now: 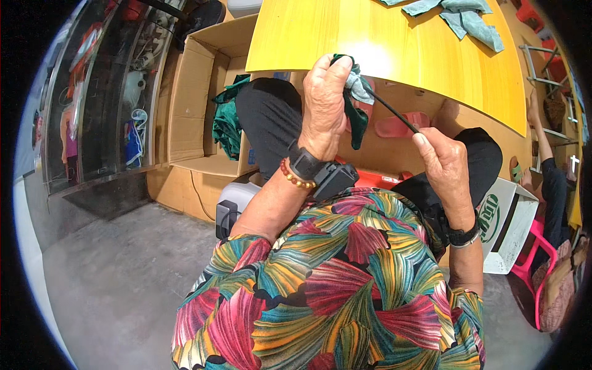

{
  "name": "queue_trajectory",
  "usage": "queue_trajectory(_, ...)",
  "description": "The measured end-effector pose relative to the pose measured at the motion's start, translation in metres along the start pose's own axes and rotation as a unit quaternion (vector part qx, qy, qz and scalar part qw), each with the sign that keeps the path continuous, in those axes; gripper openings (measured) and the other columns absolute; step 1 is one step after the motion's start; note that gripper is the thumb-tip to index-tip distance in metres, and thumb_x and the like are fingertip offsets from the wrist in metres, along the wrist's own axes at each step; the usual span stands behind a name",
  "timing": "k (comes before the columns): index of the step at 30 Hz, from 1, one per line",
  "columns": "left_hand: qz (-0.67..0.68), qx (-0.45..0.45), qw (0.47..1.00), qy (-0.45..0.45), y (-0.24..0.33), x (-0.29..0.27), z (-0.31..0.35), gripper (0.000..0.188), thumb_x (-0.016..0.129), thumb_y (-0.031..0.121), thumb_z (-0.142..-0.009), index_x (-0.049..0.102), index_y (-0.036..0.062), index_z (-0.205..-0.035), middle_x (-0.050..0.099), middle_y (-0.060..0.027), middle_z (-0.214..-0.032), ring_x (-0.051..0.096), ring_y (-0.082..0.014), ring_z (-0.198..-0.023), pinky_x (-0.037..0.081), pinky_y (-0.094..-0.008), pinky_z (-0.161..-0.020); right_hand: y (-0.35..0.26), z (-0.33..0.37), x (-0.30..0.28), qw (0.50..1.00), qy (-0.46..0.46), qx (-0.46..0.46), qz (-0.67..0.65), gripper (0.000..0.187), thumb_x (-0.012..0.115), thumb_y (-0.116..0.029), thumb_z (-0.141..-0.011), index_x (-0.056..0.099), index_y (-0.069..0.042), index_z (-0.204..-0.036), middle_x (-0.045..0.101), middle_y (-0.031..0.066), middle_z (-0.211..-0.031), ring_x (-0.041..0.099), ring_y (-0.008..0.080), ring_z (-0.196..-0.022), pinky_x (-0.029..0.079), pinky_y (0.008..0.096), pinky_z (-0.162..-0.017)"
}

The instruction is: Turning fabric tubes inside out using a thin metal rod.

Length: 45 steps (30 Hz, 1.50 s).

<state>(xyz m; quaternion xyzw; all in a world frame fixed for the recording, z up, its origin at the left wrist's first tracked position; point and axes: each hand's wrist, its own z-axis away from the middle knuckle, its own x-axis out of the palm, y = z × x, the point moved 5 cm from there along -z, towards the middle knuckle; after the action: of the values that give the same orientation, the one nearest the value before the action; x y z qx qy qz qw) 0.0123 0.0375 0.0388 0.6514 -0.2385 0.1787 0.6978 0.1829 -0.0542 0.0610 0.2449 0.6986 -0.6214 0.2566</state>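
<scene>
My left hand [325,105] is raised just beyond the near edge of the yellow table [320,37], its thumb and fingers closed in a pinch on a dark green cloth [356,123]; one tail of that cloth hangs below my grip, and a pale grey-green knot [358,86] sits against it, just to the right of my fingertips; from the knot a thin dark strip [394,112] slants straight down and nearer to my right hand [444,163], whose thumb and forefinger grip its end; whether the strip is cord or rolled fabric, I cannot tell.

My left wrist wears a black strap [302,161] and a beaded bracelet [296,176]; my right has a dark band [462,236]; my patterned shirt [345,283] fills the near middle, with my dark trousers [269,117] beyond it.

On the far right of the table lie pale green cloth pieces [465,21]; to my left stands a cardboard box [190,105] with more green fabric [228,131] inside; pink slippers [401,125] show below the table edge; to my right are a white box [509,225] and a pink chair [535,271]; farther right, another person's leg [547,139] reaches in.
</scene>
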Motion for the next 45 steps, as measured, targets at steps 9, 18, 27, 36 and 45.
queue_trajectory(9,-0.060,-0.012,0.996,0.060,-0.026,0.013,0.002,0.027,0.057,0.032,-0.085,0.052,0.0055,-0.081,0.046,0.0025,-0.059,0.042,-0.0045,-0.046,0.033,-0.0183,-0.040,0.011,0.007,0.067,0.768,-0.178,0.266,-0.555,0.028,0.048,-0.031,-0.092,0.055,-0.007,-0.079,0.041,-0.0036,-0.050,0.030,0.0039,-0.036,0.024,0.0184,-0.034)
queue_trajectory(18,-0.036,-0.016,0.998,-0.045,-0.033,0.017,0.010,0.022,0.058,0.028,-0.087,0.057,0.0061,-0.085,0.050,0.0050,-0.063,0.042,-0.0015,-0.050,0.033,-0.0171,-0.042,0.020,-0.012,0.035,0.869,-0.123,0.213,-0.430,0.029,0.048,-0.031,-0.092,0.056,-0.007,-0.078,0.041,-0.0045,-0.051,0.029,0.0022,-0.038,0.021,0.0178,-0.035)
queue_trajectory(27,-0.124,-0.038,0.990,-0.053,-0.046,0.025,0.031,0.020,0.058,0.022,-0.087,0.060,0.0020,-0.083,0.053,0.0027,-0.061,0.045,-0.0036,-0.052,0.038,-0.0190,-0.046,0.015,-0.014,0.036,0.874,-0.073,0.222,-0.426,0.028,0.050,-0.029,-0.091,0.057,-0.005,-0.077,0.042,-0.0049,-0.052,0.032,0.0026,-0.040,0.025,0.0166,-0.037)
queue_trajectory(36,-0.101,-0.034,0.986,-0.131,-0.031,0.009,0.017,0.030,0.060,0.030,-0.085,0.060,0.0014,-0.095,0.059,-0.0026,-0.083,0.053,-0.0076,-0.069,0.044,-0.0211,-0.061,0.014,-0.007,0.033,0.889,-0.097,0.190,-0.405,0.028,0.050,-0.029,-0.091,0.058,-0.006,-0.077,0.043,-0.0043,-0.052,0.032,0.0027,-0.040,0.024,0.0170,-0.038)
queue_trajectory(45,-0.208,-0.048,0.968,-0.129,-0.036,0.008,0.024,0.029,0.058,0.028,-0.087,0.065,0.0005,-0.084,0.059,-0.0003,-0.071,0.052,-0.0064,-0.065,0.041,-0.0203,-0.059,0.014,-0.016,0.030,0.935,-0.061,0.137,-0.322,0.027,0.053,-0.025,-0.089,0.059,-0.004,-0.073,0.042,-0.0064,-0.055,0.036,0.0021,-0.049,0.028,0.0195,-0.045)
